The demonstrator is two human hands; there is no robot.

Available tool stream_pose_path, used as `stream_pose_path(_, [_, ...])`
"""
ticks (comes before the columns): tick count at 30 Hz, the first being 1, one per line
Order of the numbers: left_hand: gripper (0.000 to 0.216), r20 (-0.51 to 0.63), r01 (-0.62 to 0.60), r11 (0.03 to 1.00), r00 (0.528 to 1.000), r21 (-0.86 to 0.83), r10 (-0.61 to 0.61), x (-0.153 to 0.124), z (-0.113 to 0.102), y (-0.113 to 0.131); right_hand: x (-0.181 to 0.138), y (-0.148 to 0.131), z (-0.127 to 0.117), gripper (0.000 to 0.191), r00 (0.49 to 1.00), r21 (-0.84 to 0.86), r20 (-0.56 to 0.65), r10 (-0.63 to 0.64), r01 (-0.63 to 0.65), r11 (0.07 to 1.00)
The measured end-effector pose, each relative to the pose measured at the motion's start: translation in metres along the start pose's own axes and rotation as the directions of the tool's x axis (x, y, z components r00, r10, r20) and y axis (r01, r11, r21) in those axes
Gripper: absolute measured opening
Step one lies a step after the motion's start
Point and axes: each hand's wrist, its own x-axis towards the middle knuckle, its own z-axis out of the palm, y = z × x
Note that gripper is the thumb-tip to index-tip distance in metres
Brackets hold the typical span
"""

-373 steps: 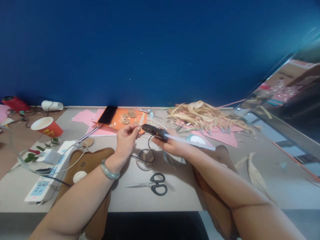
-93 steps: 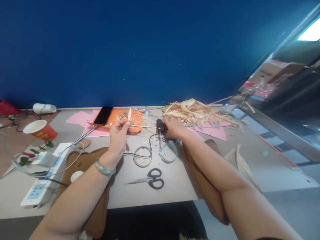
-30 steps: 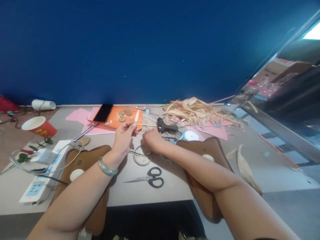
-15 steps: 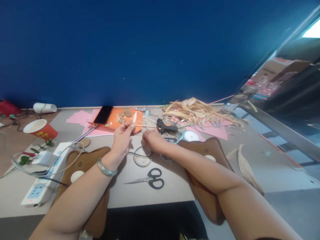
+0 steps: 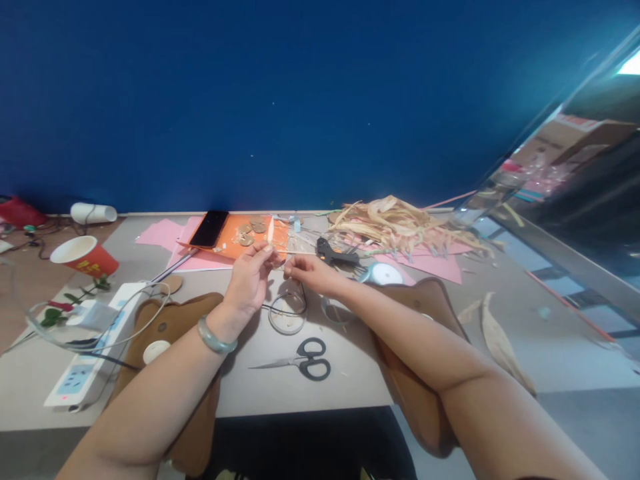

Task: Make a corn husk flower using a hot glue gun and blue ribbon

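Observation:
My left hand [image 5: 250,277], with a bangle at its wrist, pinches a small pale petal-shaped piece [image 5: 271,230] that points upward from the fingertips. A thin pale stem [image 5: 303,253] runs rightward from those fingers toward the black glue gun [image 5: 336,252]. Close beside it, my right hand [image 5: 313,273] has its thumb and fingers pressed together; whatever lies between them is too small to make out. Below both hands is a coil of thin wire or cable [image 5: 287,313]. Black-handled scissors [image 5: 303,361] lie nearer to me, blades to the left.
Dried husk strips [image 5: 395,223] are heaped at the back right beside a ribbon roll [image 5: 385,273]. An orange sheet [image 5: 230,235] carries a phone [image 5: 210,229] and round discs. At left stand a paper cup [image 5: 93,259] and a power strip [image 5: 75,380]. Brown cushions [image 5: 185,320] lie under my forearms.
My right hand has shifted slightly, its fingertips now pinched and turned toward the left hand. The left hand still holds the petal-shaped piece. The whole view has moved a little.

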Motion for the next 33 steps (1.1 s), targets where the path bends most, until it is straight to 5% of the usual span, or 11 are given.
stream_pose_path(16, [0.017,0.056,0.058,0.998,0.997,-0.023,-0.056,-0.005,0.007,-0.005,-0.003,-0.002,0.011,0.03,0.998,0.396,0.024,0.063,-0.067,0.916])
stream_pose_path(33, [0.014,-0.021,-0.005,0.997,1.0,-0.076,0.003,-0.003,0.006,0.003,-0.007,0.0,0.01,0.032,0.985,0.47,0.125,0.118,-0.164,0.867])
